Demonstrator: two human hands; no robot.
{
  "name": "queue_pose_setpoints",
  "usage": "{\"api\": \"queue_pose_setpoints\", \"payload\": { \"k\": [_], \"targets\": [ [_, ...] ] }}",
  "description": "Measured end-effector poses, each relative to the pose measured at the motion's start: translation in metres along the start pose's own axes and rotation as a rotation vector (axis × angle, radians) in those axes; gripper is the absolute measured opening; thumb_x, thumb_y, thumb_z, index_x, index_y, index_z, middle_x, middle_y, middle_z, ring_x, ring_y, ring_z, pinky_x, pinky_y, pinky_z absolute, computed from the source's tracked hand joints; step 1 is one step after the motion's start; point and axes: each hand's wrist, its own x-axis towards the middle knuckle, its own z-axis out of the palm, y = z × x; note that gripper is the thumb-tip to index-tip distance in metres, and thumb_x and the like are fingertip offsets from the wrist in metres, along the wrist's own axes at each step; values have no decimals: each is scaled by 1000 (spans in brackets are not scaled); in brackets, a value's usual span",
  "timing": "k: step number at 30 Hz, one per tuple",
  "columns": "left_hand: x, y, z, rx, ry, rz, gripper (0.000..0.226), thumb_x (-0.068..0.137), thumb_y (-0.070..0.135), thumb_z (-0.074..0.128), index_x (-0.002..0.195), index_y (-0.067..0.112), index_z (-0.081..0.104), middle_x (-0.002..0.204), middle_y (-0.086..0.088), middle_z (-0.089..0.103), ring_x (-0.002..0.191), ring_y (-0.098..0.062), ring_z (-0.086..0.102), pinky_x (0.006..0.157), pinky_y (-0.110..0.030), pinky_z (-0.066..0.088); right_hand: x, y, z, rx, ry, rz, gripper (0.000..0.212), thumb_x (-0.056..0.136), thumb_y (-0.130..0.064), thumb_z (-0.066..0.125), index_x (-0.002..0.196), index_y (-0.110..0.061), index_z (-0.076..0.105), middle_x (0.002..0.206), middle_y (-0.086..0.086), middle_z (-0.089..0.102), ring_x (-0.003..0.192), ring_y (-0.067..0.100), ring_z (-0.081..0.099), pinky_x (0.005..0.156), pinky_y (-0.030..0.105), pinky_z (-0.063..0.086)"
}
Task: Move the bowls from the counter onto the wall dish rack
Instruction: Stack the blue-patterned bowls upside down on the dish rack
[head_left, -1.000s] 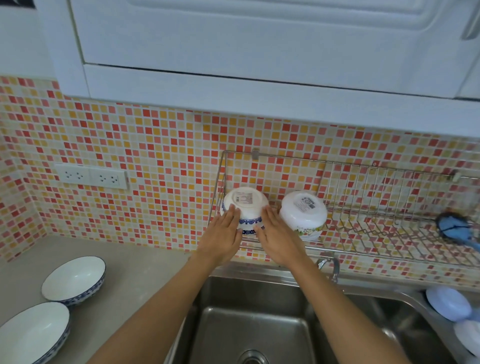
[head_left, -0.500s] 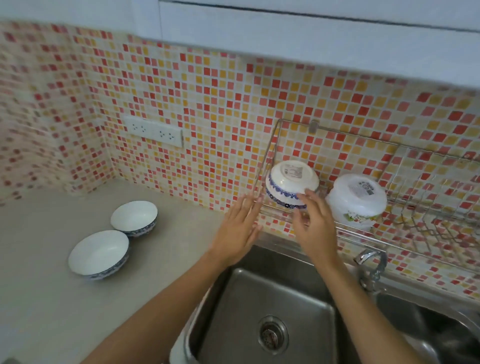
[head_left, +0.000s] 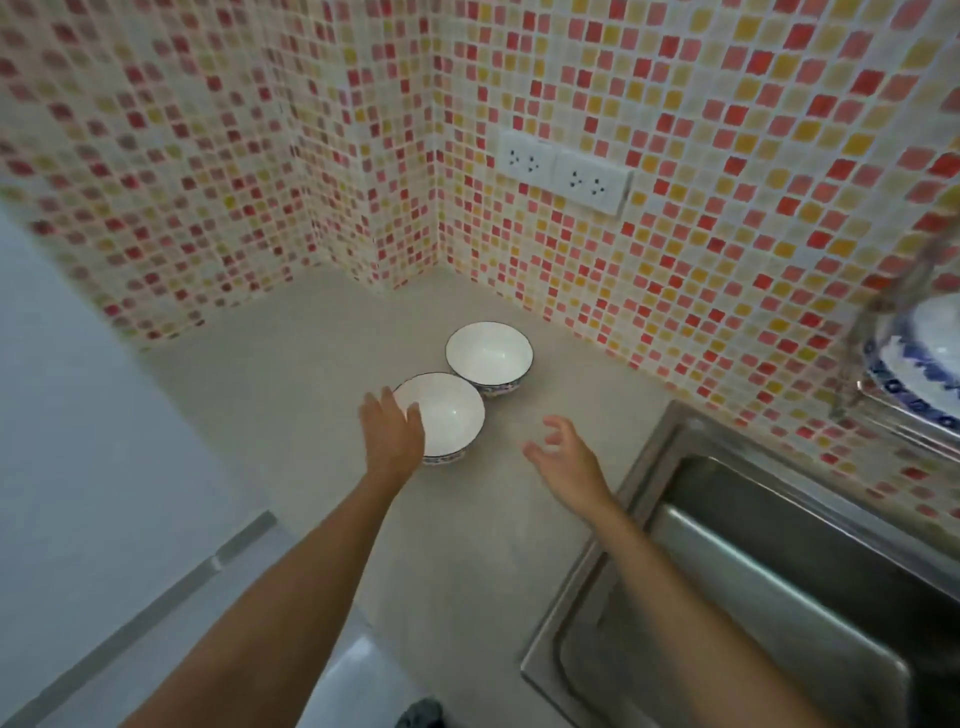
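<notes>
Left of the sink (head_left: 727, 597), two upright bowls: near bowl (head_left: 447, 415), far bowl (head_left: 489, 356) touching behind. Left hand (head_left: 390, 435) spread over the near rim, right hand (head_left: 563, 457) splayed beside, both empty, seemingly flanking for a two-handed lift.

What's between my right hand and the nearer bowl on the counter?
Nothing: in the head view only bare counter lies between the right hand and the nearer bowl. The left hand is over that bowl's other side.
</notes>
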Motion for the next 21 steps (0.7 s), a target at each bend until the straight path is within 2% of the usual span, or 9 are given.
{"api": "queue_pose_setpoints", "payload": {
  "k": [3,5,8,11,13,17,21],
  "targets": [
    [22,-23,-5,-81,-86,-66,52,98,26,39,142,-2,29,148,-23,33,137,-34,30,111,-39,24,30,-11,45,108,-103,178,70,80,-57,65,136,-25,39,123,5,55,100,25,61,86,39,53],
    [36,-35,-6,-95,-125,-80,44,97,24,41,134,-1,42,135,-23,49,125,-36,46,101,-37,35,45,-17,70,190,-123,264,72,79,-60,64,136,-26,36,127,1,52,100,25,64,78,38,57],
    [50,-46,-7,-128,-185,-127,35,96,25,42,119,1,54,115,-17,62,110,-33,55,87,-34,41,54,-27,98,344,-151,370,54,86,-47,64,128,-27,37,125,1,50,89,29,69,65,37,60],
    [57,-49,-4,-96,-229,-90,27,96,22,39,94,1,57,90,-12,59,97,-35,58,71,-29,35,61,-29,115,441,-121,390,36,90,-16,54,121,-25,36,126,8,52,88,31,70,72,47,61],
    [57,-48,-4,-98,-232,-89,26,96,20,37,91,1,54,92,-17,60,95,-36,57,71,-31,37,63,-30,119,488,-104,390,44,87,-6,44,127,-21,36,129,9,50,93,31,69,73,50,61],
    [52,-46,-4,-71,-222,-63,31,96,16,36,104,-7,56,107,-27,62,99,-39,58,80,-37,44,61,-27,119,504,-77,392,48,84,-4,41,129,-19,41,132,8,51,95,29,67,70,50,61],
    [36,-37,-8,-50,-221,16,31,95,14,36,94,-8,58,97,-26,64,85,-36,59,69,-34,42,40,-25,105,571,-25,392,45,85,-6,44,127,-21,40,127,4,53,88,27,68,68,47,62]
  ]
}}
